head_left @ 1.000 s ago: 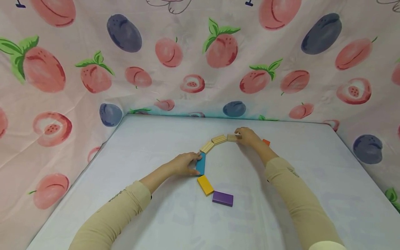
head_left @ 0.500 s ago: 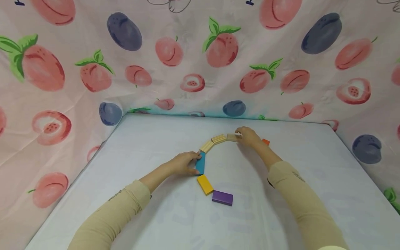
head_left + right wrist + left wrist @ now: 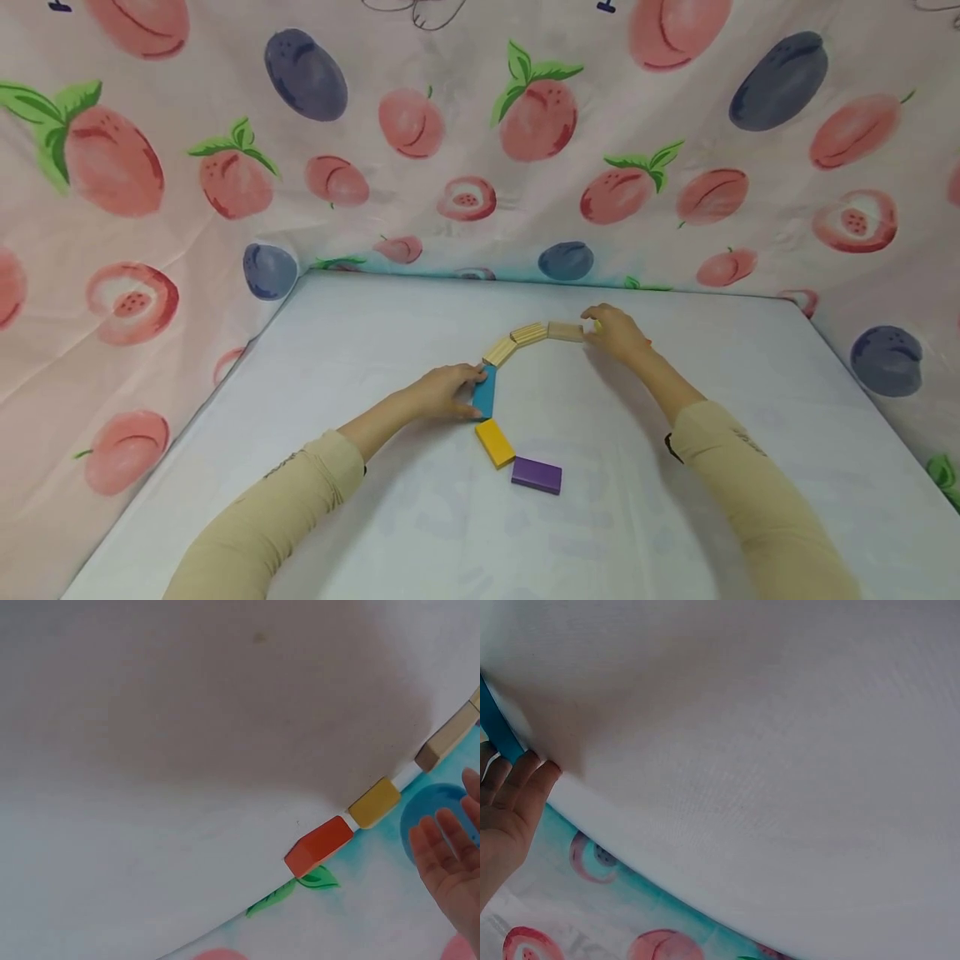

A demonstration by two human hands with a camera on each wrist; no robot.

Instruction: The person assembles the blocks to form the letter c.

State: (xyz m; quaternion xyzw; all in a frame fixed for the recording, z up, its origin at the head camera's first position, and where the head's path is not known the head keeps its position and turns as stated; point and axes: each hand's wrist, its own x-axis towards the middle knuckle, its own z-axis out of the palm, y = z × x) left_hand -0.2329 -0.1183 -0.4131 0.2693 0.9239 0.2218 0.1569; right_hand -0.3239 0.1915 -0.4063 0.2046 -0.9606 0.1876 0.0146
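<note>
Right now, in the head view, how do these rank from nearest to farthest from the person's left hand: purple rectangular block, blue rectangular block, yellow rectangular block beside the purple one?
1. Blue rectangular block: right at the left hand, touched by its fingers.
2. Yellow rectangular block: just below the blue one in view.
3. Purple rectangular block: farther down and right.

No word, number or brand can be read for certain. Small dark print (image 3: 283, 467) runs along the left sleeve (image 3: 262, 521), behind the left fingers (image 3: 467, 373), too small to make out. Similar print stands on the right sleeve (image 3: 757, 508), behind the right fingers (image 3: 600, 313), equally illegible. Beyond and above the fingers, the patterned cloth (image 3: 450, 75) bears two dark blue marks (image 3: 606, 7), cut off at the top.
</note>
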